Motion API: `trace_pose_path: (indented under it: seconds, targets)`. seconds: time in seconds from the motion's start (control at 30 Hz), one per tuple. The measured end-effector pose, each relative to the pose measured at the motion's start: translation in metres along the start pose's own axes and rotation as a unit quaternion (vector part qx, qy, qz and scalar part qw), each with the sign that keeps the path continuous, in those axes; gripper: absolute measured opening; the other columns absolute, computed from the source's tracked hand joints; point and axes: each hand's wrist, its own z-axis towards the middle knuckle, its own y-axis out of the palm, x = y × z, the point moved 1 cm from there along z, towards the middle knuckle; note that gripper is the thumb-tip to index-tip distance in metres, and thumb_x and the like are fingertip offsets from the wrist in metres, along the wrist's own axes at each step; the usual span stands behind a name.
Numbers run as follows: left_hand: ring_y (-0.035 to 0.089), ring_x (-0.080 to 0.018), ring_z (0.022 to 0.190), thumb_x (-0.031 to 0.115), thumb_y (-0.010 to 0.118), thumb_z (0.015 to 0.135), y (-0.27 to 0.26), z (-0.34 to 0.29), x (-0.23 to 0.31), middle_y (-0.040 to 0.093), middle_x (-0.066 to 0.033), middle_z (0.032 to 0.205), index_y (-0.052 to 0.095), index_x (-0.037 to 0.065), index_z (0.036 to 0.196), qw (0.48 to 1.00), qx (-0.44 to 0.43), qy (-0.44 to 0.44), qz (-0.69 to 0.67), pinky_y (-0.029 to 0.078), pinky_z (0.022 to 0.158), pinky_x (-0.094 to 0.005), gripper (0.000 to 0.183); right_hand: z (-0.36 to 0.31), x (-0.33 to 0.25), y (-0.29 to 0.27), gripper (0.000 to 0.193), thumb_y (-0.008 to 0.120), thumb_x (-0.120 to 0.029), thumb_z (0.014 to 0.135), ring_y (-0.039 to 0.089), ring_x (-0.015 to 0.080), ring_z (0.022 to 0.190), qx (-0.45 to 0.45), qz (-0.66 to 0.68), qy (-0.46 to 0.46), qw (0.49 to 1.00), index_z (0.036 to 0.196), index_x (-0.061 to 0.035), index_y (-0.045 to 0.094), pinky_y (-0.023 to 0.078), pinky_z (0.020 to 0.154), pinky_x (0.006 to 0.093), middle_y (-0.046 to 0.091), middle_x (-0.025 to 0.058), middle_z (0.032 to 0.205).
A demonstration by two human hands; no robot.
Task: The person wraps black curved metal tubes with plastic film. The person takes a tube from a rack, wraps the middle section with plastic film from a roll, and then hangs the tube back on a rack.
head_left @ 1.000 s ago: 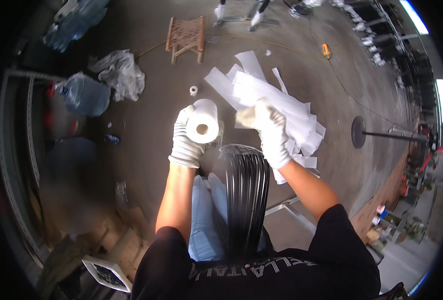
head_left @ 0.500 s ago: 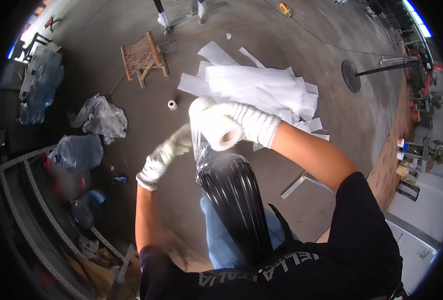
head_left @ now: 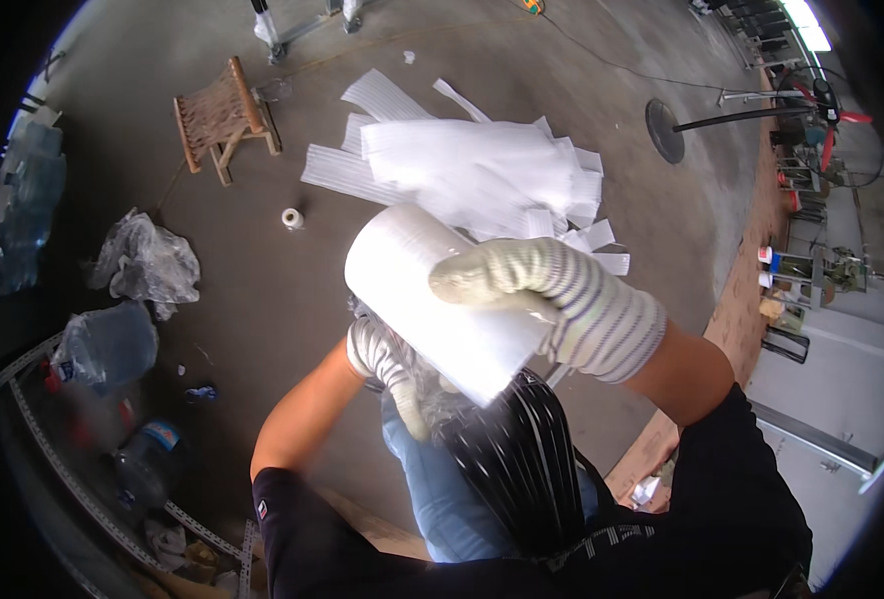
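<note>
Black shirt [head_left: 731, 479], blue jeans [head_left: 440, 509], 2 striped gloves [head_left: 606, 314] are worn.

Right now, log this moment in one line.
right hand: gripping white film roll | left hand: near black bundle, grip unclear | floor: white sheets, woven stool

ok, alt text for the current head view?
A gloved right hand grips a white film roll at the end of a shiny black bundle over blue jeans; the gloved left hand is below the roll. White sheets lie piled on the floor beyond, a woven stool to their left.
</note>
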Motion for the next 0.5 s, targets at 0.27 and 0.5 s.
trace_pose_path:
  seconds: [0.27,0.5]
  targets:
    - [0.048,-0.0268,0.107,0.042,0.083,0.045,0.008,0.011,-0.007,0.048,-0.0148,0.119,0.041,0.001,0.124,0.992,0.024,0.102,0.074,0.041,0.092,-0.0349,0.099,-0.036,-0.055,-0.027,0.052,0.065,-0.018,0.077,0.064,0.0242,0.085,0.152,0.161,0.233,0.947,0.116,0.0091,0.043,0.055,0.074,0.0314,0.059,0.0192,0.099]
    - [0.054,-0.0282,0.102,0.052,0.079,0.046,0.014,-0.001,-0.007,0.053,-0.0151,0.11,0.045,0.0,0.119,0.983,0.08,0.092,0.134,0.044,0.086,-0.0354,0.096,-0.046,-0.068,-0.037,0.053,0.066,-0.021,0.073,0.064,0.0264,0.079,0.171,-0.019,0.219,0.96,0.111,0.0121,0.047,0.056,0.066,0.0314,0.059,0.024,0.095]
